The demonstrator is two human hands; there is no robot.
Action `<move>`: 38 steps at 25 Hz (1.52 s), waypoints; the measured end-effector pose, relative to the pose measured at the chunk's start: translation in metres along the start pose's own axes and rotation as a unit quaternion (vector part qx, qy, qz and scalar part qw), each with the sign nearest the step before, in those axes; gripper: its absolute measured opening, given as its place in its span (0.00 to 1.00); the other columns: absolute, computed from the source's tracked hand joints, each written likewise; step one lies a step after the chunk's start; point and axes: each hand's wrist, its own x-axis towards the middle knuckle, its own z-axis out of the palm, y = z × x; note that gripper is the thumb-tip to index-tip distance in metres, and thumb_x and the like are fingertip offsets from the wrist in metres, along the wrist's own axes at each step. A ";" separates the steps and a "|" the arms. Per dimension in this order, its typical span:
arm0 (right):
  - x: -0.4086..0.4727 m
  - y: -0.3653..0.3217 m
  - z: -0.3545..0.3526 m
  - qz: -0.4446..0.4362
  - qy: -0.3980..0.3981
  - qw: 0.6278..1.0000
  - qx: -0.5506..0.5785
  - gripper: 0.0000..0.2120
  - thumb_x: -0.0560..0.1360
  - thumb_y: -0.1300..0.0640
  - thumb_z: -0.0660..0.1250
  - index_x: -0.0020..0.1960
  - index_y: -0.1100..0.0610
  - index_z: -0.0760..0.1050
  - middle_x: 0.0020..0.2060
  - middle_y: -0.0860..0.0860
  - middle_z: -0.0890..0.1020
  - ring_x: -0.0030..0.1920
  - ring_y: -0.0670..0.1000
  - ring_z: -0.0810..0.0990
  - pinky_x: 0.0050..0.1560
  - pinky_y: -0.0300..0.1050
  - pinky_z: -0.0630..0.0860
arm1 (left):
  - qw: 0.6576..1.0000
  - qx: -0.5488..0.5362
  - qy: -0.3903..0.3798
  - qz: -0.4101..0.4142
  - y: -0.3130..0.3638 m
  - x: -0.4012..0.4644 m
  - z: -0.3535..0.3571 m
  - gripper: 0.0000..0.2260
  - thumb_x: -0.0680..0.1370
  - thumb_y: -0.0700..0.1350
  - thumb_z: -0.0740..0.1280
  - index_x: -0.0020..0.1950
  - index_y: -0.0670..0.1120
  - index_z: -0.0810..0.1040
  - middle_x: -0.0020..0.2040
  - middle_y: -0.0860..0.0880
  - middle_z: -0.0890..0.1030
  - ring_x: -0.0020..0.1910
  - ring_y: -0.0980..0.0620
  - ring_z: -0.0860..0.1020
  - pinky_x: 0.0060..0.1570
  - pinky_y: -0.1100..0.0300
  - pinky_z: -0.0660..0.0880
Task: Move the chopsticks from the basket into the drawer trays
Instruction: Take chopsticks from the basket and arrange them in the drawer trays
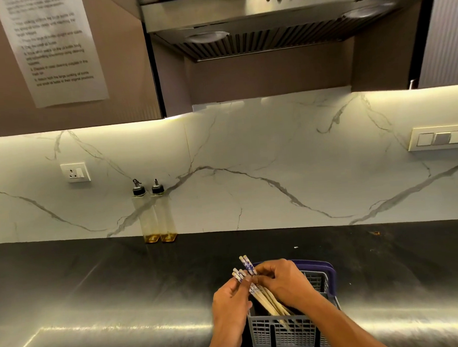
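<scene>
Nearest: two bare forearms coming in from the near edge, meeting over the basket (282, 330), a grey plastic lattice caddy w/ a dark blue handle arched over its far side, sitting on the near part of the counter, right of centre.

Counter (94, 288): big dark slab, glossy, streaks of light reflected along its near half. Behind it the white marble-look backsplash (248, 158) w/ grey veins, lit from under the cabinets. Above that, steel range hood (278, 13) w/ a row of knobs, brown cabinets either side. Printed sheet (53, 47) taped on the left cabinet door, text too blurred to read.

Left hand (231, 302): fingers curled round the upper part of the chopsticks (262, 299), thumb pressed on them, a few blue-and-white patterned ends poking out past the fingers. Right hand (281, 281): above the basket's far-left corner, fingertips pinching the same bundle near the patterned tops, two ends sticking up higher than the rest. The pale wooden shafts slant down to the right into the basket, lower tips still inside it.

Far left on counter, against the backsplash: two oil bottles (155, 214), clear, tall, black pour spouts, touching side by side, a little amber liquid at the bottom of each. Wall socket (75, 172) left of them; switch panel (444, 137) far right.
</scene>
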 end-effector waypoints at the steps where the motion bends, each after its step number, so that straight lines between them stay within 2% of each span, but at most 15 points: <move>1: 0.000 -0.001 -0.003 0.002 0.011 1.000 0.009 0.06 0.77 0.50 0.68 0.53 0.45 0.82 0.41 0.42 0.84 0.39 0.37 0.81 0.39 0.32 0.75 | 1.000 -0.008 0.002 0.000 0.004 0.000 0.000 0.06 0.80 0.47 0.67 0.52 0.53 0.84 0.45 0.47 0.87 0.48 0.50 0.85 0.55 0.48 0.81; 3: 0.000 -0.004 -0.008 0.002 0.030 0.999 0.028 0.06 0.77 0.51 0.69 0.53 0.46 0.83 0.40 0.42 0.85 0.36 0.35 0.81 0.37 0.31 0.75 | 1.000 -0.021 0.012 0.006 0.015 -0.001 0.000 0.06 0.80 0.46 0.66 0.53 0.54 0.82 0.44 0.49 0.87 0.46 0.53 0.86 0.50 0.54 0.81; 5: 0.000 -0.008 -0.014 0.005 0.044 0.998 0.047 0.06 0.76 0.51 0.70 0.52 0.46 0.83 0.40 0.42 0.85 0.38 0.38 0.82 0.38 0.33 0.77 | 0.999 -0.031 0.028 0.019 0.026 -0.002 -0.003 0.06 0.80 0.45 0.67 0.54 0.54 0.81 0.45 0.50 0.87 0.45 0.55 0.85 0.46 0.59 0.80; 9: -0.005 -0.023 -0.037 -0.020 0.083 0.992 0.096 0.04 0.75 0.52 0.71 0.50 0.45 0.82 0.39 0.45 0.85 0.40 0.45 0.85 0.46 0.41 0.82 | 0.997 -0.045 0.049 0.045 0.061 -0.005 -0.021 0.09 0.78 0.44 0.68 0.58 0.47 0.82 0.50 0.47 0.85 0.49 0.52 0.83 0.54 0.54 0.80; 13: -0.013 -0.050 -0.073 -0.076 0.112 0.979 0.152 0.04 0.75 0.55 0.71 0.48 0.50 0.83 0.40 0.48 0.86 0.40 0.44 0.85 0.44 0.35 0.80 | 0.996 -0.029 -0.006 0.089 0.117 -0.009 -0.051 0.09 0.78 0.43 0.68 0.57 0.46 0.81 0.50 0.45 0.86 0.49 0.48 0.85 0.50 0.53 0.82; 15: -0.015 -0.061 -0.088 -0.082 0.115 0.966 0.217 0.03 0.75 0.58 0.71 0.47 0.53 0.83 0.42 0.51 0.87 0.43 0.48 0.86 0.48 0.38 0.81 | 0.993 0.009 -0.029 0.114 0.145 -0.007 -0.063 0.09 0.78 0.42 0.67 0.57 0.45 0.80 0.50 0.45 0.86 0.49 0.47 0.86 0.48 0.53 0.83; 18: -0.016 -0.068 -0.101 -0.049 0.094 0.955 0.278 0.03 0.74 0.60 0.71 0.46 0.58 0.83 0.42 0.56 0.87 0.44 0.54 0.87 0.48 0.44 0.83 | 0.991 0.037 -0.068 0.113 0.175 -0.001 -0.072 0.09 0.79 0.40 0.66 0.58 0.42 0.80 0.51 0.43 0.86 0.48 0.45 0.86 0.45 0.53 0.84; 22: -0.026 -0.059 -0.096 0.011 0.062 0.947 0.315 0.04 0.74 0.62 0.71 0.47 0.62 0.83 0.42 0.60 0.86 0.44 0.57 0.86 0.45 0.43 0.84 | 0.990 0.040 -0.096 0.095 0.177 0.001 -0.071 0.10 0.77 0.40 0.68 0.58 0.40 0.80 0.51 0.40 0.86 0.47 0.44 0.86 0.44 0.53 0.84; 25: -0.044 -0.038 -0.074 0.054 0.048 0.943 0.326 0.05 0.74 0.62 0.72 0.47 0.63 0.83 0.41 0.60 0.86 0.42 0.55 0.86 0.45 0.45 0.84 | 0.989 0.043 -0.133 0.053 0.145 -0.005 -0.069 0.10 0.77 0.40 0.68 0.58 0.40 0.80 0.51 0.40 0.86 0.49 0.43 0.85 0.46 0.51 0.83; 29: -0.087 0.019 -0.007 0.129 0.035 0.934 0.331 0.03 0.74 0.63 0.72 0.45 0.62 0.84 0.39 0.61 0.86 0.40 0.55 0.86 0.47 0.48 0.84 | 0.975 0.087 -0.193 -0.065 0.044 -0.017 -0.082 0.11 0.77 0.41 0.68 0.58 0.40 0.80 0.51 0.40 0.86 0.51 0.42 0.85 0.51 0.48 0.82; 32: -0.127 0.064 0.054 0.216 0.045 0.922 0.320 0.02 0.74 0.62 0.72 0.45 0.60 0.84 0.39 0.57 0.87 0.42 0.55 0.87 0.49 0.49 0.84 | 0.965 0.109 -0.184 -0.151 -0.042 -0.031 -0.101 0.10 0.79 0.39 0.67 0.59 0.40 0.79 0.51 0.40 0.86 0.50 0.42 0.85 0.50 0.50 0.83; 35: -0.164 0.100 0.114 0.265 0.041 0.920 0.286 0.03 0.74 0.60 0.72 0.47 0.59 0.84 0.38 0.53 0.87 0.41 0.52 0.87 0.50 0.50 0.83 | 0.955 0.116 -0.169 -0.216 -0.116 -0.047 -0.117 0.10 0.80 0.38 0.66 0.59 0.38 0.79 0.50 0.40 0.86 0.49 0.43 0.85 0.50 0.50 0.82; 38: -0.188 0.122 0.154 0.307 0.036 0.910 0.277 0.04 0.75 0.60 0.72 0.46 0.59 0.85 0.39 0.51 0.87 0.41 0.50 0.87 0.51 0.50 0.83 | 0.945 0.114 -0.148 -0.269 -0.163 -0.056 -0.124 0.08 0.80 0.37 0.65 0.57 0.38 0.80 0.53 0.37 0.84 0.44 0.46 0.86 0.44 0.55 0.83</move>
